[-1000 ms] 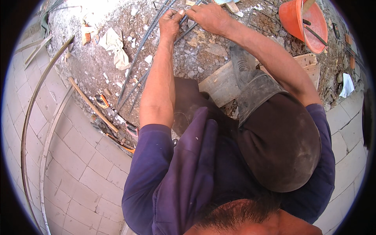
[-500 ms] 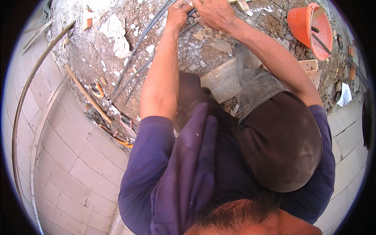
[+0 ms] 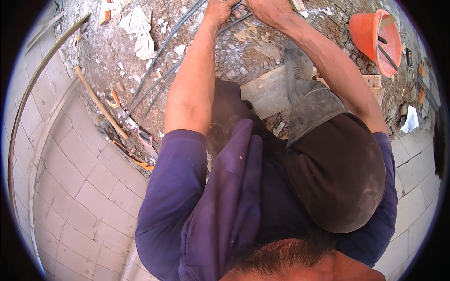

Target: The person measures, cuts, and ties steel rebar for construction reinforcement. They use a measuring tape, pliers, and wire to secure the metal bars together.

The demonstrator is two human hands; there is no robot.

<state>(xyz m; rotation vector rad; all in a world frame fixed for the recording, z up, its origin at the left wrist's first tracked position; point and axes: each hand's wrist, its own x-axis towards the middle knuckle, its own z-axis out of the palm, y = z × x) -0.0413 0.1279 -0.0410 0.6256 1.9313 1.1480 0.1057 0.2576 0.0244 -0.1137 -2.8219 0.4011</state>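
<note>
Close together at the top edge are my left hand (image 3: 219, 9) and my right hand (image 3: 271, 10), both partly cut off by the frame. Their fingers look curled in over something small beside the steel reinforcing bars, though I cannot make out what. Long ribbed steel bars (image 3: 177, 30) slant from near my left hand down to the left across the rubble. Another bar (image 3: 235, 22) passes just below the hands. My knees are bent, and a dusty grey boot (image 3: 298, 65) stands beside a wooden board (image 3: 266, 92) under my right forearm.
An orange bucket (image 3: 363, 32) lies tipped at the far right with tools in it. To the left are a wooden handle (image 3: 99, 100), a saw (image 3: 146, 136), orange-handled pliers (image 3: 112, 99) and a crumpled white sheet (image 3: 142, 37). Paving tiles (image 3: 89, 187) border the rubble.
Both hands have slipped slightly farther past the top edge, staying close together with the right one shifted a little rightward. The whole view has shifted a little; the surrounding objects lie as before.
</note>
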